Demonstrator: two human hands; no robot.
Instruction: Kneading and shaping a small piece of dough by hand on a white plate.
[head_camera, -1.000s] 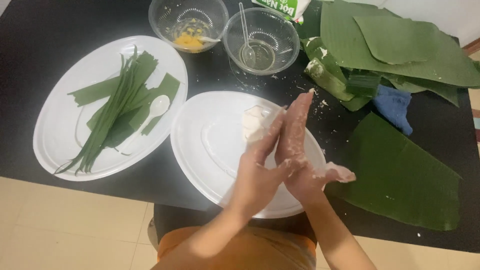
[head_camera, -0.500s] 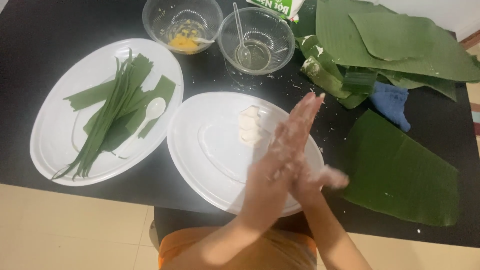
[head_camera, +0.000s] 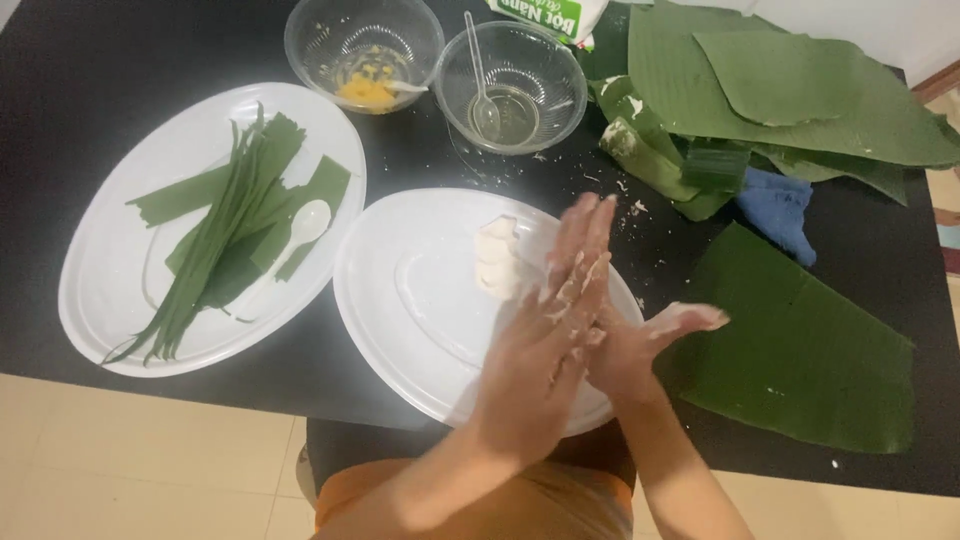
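Both palms pressed flat together, left hand (head_camera: 545, 345) over right hand (head_camera: 640, 345), nothing visibly held; dough lump (head_camera: 497, 258) just beyond fingertips on white plate (head_camera: 400, 320).

I've got just one package on my feed: a bag (head_camera: 548, 15) at the very top edge, cut off by the frame so only its lower part shows. It's white with a green band and green print across it. It sits on the black table (head_camera: 90, 60), just behind the clear bowl (head_camera: 510, 88) with the spoon, beside the banana leaves (head_camera: 790, 90). No signs or screens anywhere.
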